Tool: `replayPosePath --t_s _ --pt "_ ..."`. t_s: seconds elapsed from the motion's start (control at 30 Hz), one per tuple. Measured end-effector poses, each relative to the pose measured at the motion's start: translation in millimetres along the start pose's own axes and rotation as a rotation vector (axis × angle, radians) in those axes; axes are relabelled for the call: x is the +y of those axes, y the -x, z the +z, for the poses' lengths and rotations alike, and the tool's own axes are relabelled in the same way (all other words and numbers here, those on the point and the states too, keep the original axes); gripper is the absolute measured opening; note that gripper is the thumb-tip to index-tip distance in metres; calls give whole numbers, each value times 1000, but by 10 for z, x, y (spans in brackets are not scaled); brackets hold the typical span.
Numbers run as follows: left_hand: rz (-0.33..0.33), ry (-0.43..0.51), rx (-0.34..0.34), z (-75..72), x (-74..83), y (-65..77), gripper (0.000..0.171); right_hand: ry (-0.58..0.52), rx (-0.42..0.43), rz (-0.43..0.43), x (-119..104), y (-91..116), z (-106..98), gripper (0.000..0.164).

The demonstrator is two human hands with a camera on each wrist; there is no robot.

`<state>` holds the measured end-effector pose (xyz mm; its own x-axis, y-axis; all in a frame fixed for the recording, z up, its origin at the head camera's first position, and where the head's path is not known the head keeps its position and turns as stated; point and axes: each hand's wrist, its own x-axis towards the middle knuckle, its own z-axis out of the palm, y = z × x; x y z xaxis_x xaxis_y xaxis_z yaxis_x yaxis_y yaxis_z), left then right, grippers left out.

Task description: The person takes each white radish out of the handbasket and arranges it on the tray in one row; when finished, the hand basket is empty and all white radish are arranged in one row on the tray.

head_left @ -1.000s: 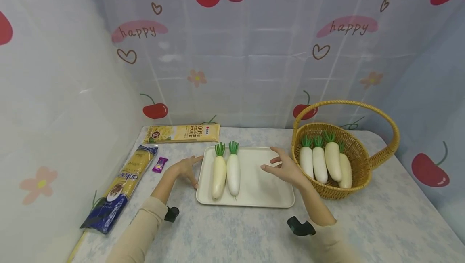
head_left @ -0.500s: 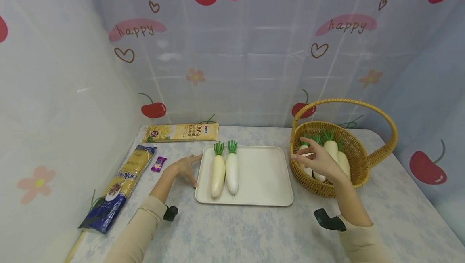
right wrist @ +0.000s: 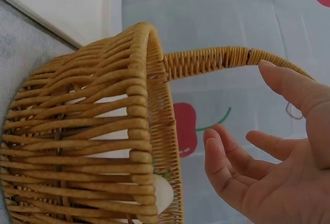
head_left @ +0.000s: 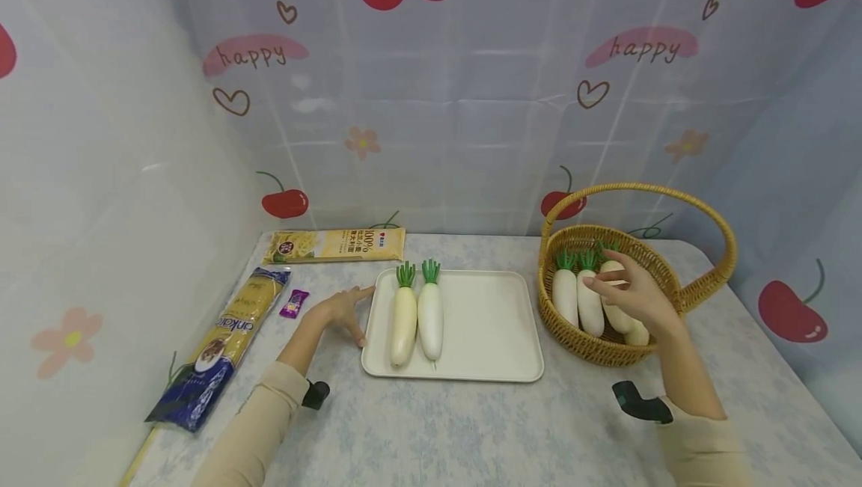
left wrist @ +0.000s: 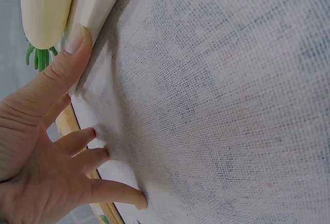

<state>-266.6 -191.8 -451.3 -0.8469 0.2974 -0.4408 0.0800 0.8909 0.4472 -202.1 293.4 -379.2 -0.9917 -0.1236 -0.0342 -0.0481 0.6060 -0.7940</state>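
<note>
Two white radishes with green tops lie side by side on the left half of a white tray [head_left: 485,330]: a creamier radish [head_left: 404,326] and a whiter radish [head_left: 431,322]. My left hand [head_left: 340,313] touches the tray's left edge, its thumb and fingers spread. In the left wrist view the thumb [left wrist: 62,74] overlaps the tray's side. Over the wicker basket [head_left: 586,345] hovers my right hand [head_left: 640,296], fingers loosely bent, holding nothing. Several radishes [head_left: 590,304] lie in the basket, the right-hand ones partly hidden by that hand.
The basket's tall handle [head_left: 640,188] arches above the radishes. A yellow pasta packet [head_left: 337,245] lies at the back of the table, a blue and gold pasta packet [head_left: 222,348] at the left. A small purple candy [head_left: 294,304] lies near the left hand.
My right hand has moved rightward from above the tray's right side to above the radishes in the basket. The left hand has stayed at the tray's edge.
</note>
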Motion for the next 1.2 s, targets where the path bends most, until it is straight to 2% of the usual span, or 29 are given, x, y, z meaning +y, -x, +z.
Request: replayPosePath --t_s 0.27,0.43,0.67,1.07,1.2 --pt "4 6 -3 0 -9 -18 113 15 37 23 182 -19 -62 85" --pt "7 6 -2 3 -19 -31 114 -11 40 63 254 -6 -77 86" --pt "9 -3 2 10 -28 -28 114 5 47 70 357 4 -94 86" --pt "9 -3 9 20 -28 -24 113 -21 59 118 445 -5 -65 92" --pt "7 1 9 17 -22 -23 113 10 74 144 466 -22 -33 90"
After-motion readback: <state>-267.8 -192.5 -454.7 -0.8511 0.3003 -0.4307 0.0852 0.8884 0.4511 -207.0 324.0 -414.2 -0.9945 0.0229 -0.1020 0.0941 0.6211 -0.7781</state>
